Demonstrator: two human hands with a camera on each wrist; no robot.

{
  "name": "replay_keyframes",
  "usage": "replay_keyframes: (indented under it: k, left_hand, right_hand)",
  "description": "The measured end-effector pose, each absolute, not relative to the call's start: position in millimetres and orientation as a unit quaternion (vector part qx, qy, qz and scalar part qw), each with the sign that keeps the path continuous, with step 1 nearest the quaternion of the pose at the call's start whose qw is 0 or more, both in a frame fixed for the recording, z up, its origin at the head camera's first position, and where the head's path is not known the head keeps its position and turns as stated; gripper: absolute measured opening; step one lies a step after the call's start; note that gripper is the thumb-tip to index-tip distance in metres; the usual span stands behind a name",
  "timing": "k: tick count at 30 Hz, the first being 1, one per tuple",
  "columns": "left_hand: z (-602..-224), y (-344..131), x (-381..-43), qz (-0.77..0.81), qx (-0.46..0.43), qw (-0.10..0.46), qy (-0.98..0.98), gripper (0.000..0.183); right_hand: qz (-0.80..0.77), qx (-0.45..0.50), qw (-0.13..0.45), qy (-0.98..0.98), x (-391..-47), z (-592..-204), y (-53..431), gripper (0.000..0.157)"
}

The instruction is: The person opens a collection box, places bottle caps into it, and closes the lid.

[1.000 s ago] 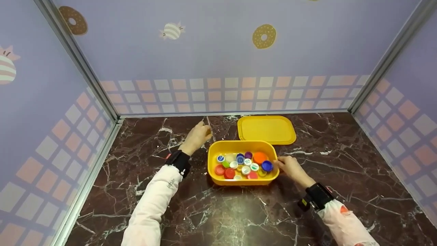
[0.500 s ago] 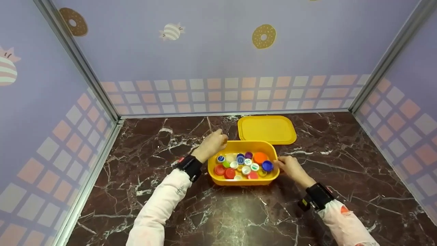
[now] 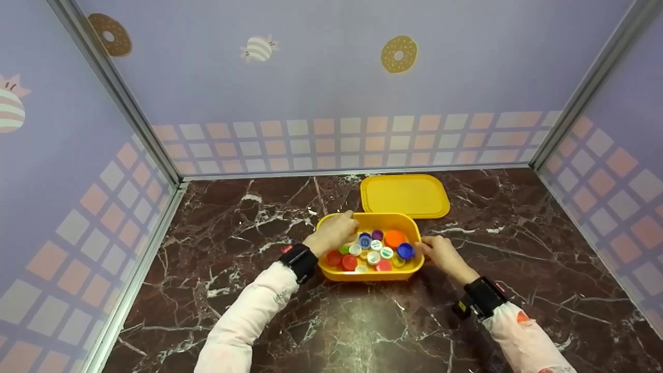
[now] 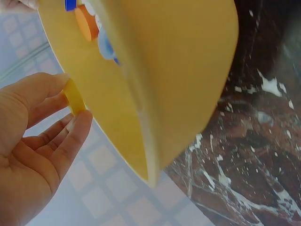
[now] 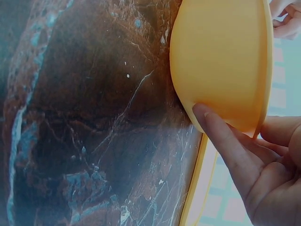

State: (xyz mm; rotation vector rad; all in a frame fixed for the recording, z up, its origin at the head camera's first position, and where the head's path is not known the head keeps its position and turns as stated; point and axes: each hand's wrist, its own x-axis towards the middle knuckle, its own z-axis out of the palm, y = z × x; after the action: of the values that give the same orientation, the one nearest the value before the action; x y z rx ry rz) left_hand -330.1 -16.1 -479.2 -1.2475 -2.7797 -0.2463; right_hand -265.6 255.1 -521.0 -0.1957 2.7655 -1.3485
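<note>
A yellow plastic box [image 3: 370,276] holds several bottle caps, among them an orange cap [image 3: 395,239], a blue cap [image 3: 405,251] and a red cap [image 3: 349,262]. Over the box's left end is my left hand [image 3: 336,231], covering part of the caps there. In the left wrist view its thumb and fingers pinch a small yellow cap [image 4: 74,98] just above the box's rim. My right hand [image 3: 441,256] grips the box's right end; the right wrist view shows the thumb at the rim and fingers against the outer wall [image 5: 221,61].
Behind the box a yellow lid [image 3: 405,197] lies flat on the dark marbled tabletop [image 3: 259,321]. Patterned panels enclose the table at the back [image 3: 321,77], left [image 3: 41,171] and right [image 3: 621,155].
My left hand has moved right and toward me, from the tabletop left of the box to over its left end. The right hand and the box have stayed in place.
</note>
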Motion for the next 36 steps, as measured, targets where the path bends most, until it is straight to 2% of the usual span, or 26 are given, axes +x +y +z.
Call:
replay_keyframes:
  k: [5, 13, 26, 33, 36]
  left_hand:
    - [-483, -7, -321, -0.091, -0.416, -0.002, -0.905, 0.005]
    - [-493, 1, -308, -0.081, -0.433, -0.037, -0.897, 0.010]
    - [-500, 4, -304, -0.043, -0.465, -0.028, -0.884, 0.016]
    - [-489, 5, -301, -0.038, -0.447, -0.017, -0.894, 0.013]
    - [-482, 4, -299, -0.051, -0.433, 0.005, -0.900, 0.011]
  right_hand:
    - [-0.428, -0.064, 0.025, 0.901, -265, -521, 256, 0.019]
    - [-0.444, -0.057, 0.029, 0.894, -264, -520, 255, 0.019]
    - [-0.448, -0.067, 0.039, 0.891, -264, -520, 256, 0.021]
    - [-0.442, -0.061, 0.036, 0.894, -265, -521, 256, 0.020]
    - [-0.443, -0.066, 0.037, 0.893, -265, -521, 256, 0.020]
